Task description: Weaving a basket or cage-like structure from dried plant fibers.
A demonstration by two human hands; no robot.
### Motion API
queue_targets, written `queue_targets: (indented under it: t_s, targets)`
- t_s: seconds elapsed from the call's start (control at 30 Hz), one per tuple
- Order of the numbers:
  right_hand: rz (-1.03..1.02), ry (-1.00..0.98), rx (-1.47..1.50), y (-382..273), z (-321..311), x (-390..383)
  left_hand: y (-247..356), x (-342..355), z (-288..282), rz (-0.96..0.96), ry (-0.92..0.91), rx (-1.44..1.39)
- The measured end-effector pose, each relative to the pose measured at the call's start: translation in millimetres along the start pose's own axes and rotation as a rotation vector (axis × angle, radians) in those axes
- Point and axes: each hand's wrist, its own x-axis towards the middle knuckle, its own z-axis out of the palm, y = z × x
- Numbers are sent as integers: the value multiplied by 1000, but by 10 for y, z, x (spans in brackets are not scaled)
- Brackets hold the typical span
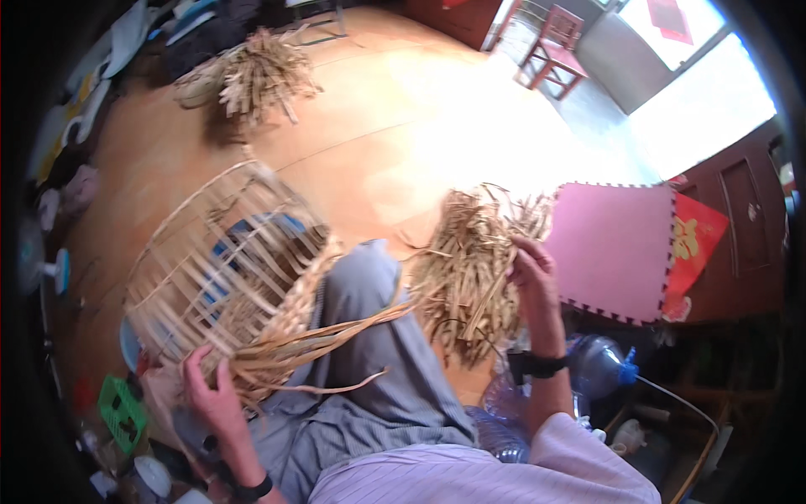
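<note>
A half-woven basket (307,294) with open, pale slats and a braided band leans on its side at my left knee. My left hand (210,393) grips its near woven edge between thumb and fingers. From that edge a loose bunch of long straw strips (323,338) runs across my lap to the right. Beyond my right knee lies a thick heap of dried straw (466,290). At the heap's right side my right hand (535,273) pinches with bent fingers at the straw; the exact strip between the fingertips is blurred.
Right of the heap stands a pink foam mat (613,252), near a red paper decoration (698,231). A large clear plastic bottle (598,367) lies by my right elbow. Another straw bundle (264,76) sits farther off on the floor. A green plastic basket (123,413) is at lower left.
</note>
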Motion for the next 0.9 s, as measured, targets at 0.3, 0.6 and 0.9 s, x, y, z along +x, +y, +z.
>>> queue_targets:
  t_s: [0.3, 0.6, 0.9]
  targets:
    - [-172, -230, -482, -415, 1423, -386, 27, 11, -184, 16, -54, -47]
    - [-658, -251, -602, -747, 2396, -811, 77, 96, -101, -123, -187, -245]
    - [-556, -542, -745, -94, 2760, -1102, -81, 236, -123, -115, -308, -437]
